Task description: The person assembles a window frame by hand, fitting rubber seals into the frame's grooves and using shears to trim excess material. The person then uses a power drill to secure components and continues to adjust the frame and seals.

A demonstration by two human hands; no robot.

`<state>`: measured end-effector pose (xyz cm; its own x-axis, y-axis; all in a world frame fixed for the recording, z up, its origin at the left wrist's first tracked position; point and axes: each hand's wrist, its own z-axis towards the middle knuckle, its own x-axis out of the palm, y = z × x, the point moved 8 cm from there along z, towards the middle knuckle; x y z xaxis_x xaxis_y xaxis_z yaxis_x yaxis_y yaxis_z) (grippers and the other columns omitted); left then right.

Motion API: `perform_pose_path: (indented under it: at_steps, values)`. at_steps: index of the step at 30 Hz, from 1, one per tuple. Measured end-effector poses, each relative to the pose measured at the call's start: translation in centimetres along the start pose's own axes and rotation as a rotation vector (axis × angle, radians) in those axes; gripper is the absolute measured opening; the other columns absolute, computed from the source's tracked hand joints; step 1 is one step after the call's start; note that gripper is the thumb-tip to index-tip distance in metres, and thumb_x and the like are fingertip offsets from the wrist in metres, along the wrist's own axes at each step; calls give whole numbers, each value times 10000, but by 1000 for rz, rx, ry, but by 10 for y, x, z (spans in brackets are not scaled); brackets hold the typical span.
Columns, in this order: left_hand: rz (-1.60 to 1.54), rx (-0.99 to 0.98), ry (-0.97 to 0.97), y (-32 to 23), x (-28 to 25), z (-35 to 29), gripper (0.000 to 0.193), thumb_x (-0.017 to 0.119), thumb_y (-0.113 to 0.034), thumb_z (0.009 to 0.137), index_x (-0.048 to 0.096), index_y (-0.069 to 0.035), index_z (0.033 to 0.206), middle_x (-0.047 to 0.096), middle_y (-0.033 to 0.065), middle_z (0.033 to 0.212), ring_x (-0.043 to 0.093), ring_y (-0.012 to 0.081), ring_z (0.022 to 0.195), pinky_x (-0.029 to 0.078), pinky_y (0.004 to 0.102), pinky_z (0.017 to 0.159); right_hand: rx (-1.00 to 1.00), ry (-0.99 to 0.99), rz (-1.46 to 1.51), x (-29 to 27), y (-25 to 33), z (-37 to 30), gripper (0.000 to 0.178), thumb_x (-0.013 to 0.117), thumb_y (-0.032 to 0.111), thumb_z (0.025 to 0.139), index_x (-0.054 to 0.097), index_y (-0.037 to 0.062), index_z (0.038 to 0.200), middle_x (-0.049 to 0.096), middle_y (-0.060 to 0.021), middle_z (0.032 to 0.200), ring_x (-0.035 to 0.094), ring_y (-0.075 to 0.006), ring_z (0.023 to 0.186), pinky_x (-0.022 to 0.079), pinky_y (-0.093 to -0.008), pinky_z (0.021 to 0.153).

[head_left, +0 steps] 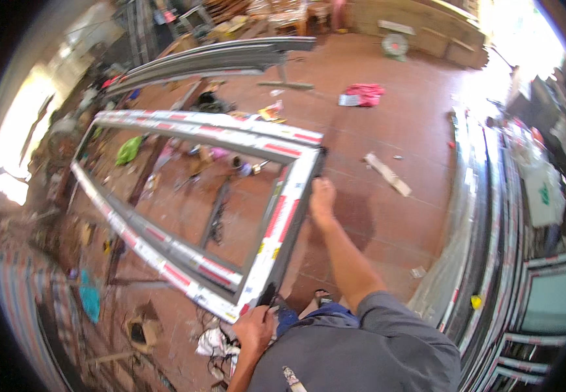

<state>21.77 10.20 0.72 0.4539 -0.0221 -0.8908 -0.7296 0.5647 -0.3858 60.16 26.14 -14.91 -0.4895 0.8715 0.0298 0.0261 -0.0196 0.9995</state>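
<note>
A long grey metal frame, like one for a door or window, (283,219) slants in front of me, its faces covered in white and red protective film. Around the outer edge of its short side, near the far right corner, my right hand (323,202) is closed. My left hand (253,332) grips the near corner of the same side, fingers curled at the edge. The long sides run away to the left, over a support that is partly hidden. Loose grey strips (214,212) and small litter show through the frame's opening.
Beyond the frame, grey metal profiles (218,62) lie on a stand. Long film-covered profiles (479,215) lie along the right, near glazed panels (554,300). On the tiled floor are a pink cloth (364,95), a pale strip (387,174) and a cardboard box (142,332).
</note>
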Motion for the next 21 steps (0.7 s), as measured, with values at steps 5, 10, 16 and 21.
perform_pose_path:
  at_steps: [5,10,16,21]
  values:
    - [-17,-35,16,3,4,-6,102,781,-123,825,750,-68,905,718,152,783,692,386,694,533,472,612,47,10,-83,-2,9,6,463,560,383,981,681,-64,969,673,-353,985,673,-512,993,503,-537,868]
    - [-6,-20,34,-7,1,1,109,786,-133,821,752,-74,906,724,159,790,703,394,713,542,484,625,13,-39,-299,-9,21,19,440,562,374,966,699,-42,1006,696,-324,1018,681,-501,996,513,-534,891]
    - [0,-38,18,11,11,-7,114,795,-165,840,754,-78,904,719,167,773,700,395,697,542,494,622,13,-20,-132,-11,29,20,426,560,365,964,711,-29,1023,700,-317,1026,674,-504,1011,516,-535,891]
    - [2,-73,25,8,9,-4,123,808,-174,828,756,-83,892,720,157,766,699,393,692,539,489,618,63,-84,-221,-8,29,24,443,544,374,969,712,-30,1038,694,-331,1046,673,-496,1044,515,-522,903]
